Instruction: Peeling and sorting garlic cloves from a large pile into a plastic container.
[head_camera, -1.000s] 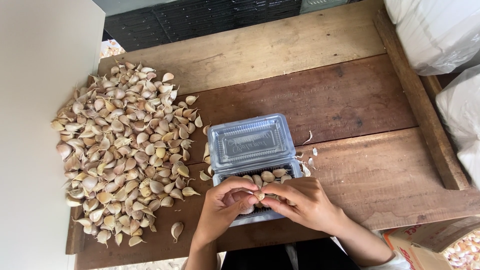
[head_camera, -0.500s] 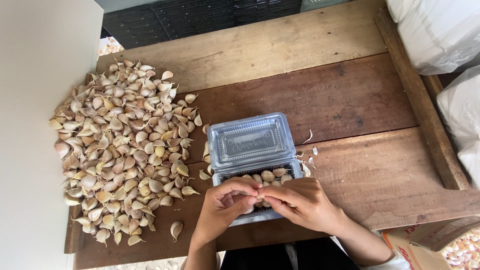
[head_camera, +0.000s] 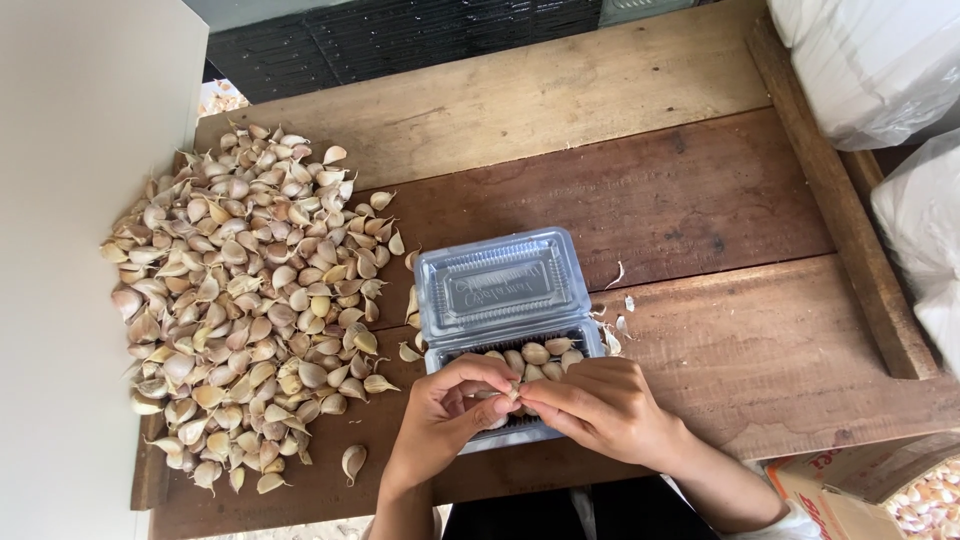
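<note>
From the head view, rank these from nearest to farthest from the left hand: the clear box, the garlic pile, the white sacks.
1. Clear box: right under the left hand, lid open away from the person.
2. Garlic pile: on the left of the table.
3. White sacks: far right corner, beyond the table edge.

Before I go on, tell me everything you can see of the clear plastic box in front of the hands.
The clear plastic box is a hinged clamshell of thin, ribbed, see-through plastic lying open on the wooden table. Its lid is folded back flat, away from the person, empty. The tray half, nearer the person, holds a row of garlic cloves. The left hand and right hand meet over the tray's near part and hide it. The big clove pile lies just left.
</note>
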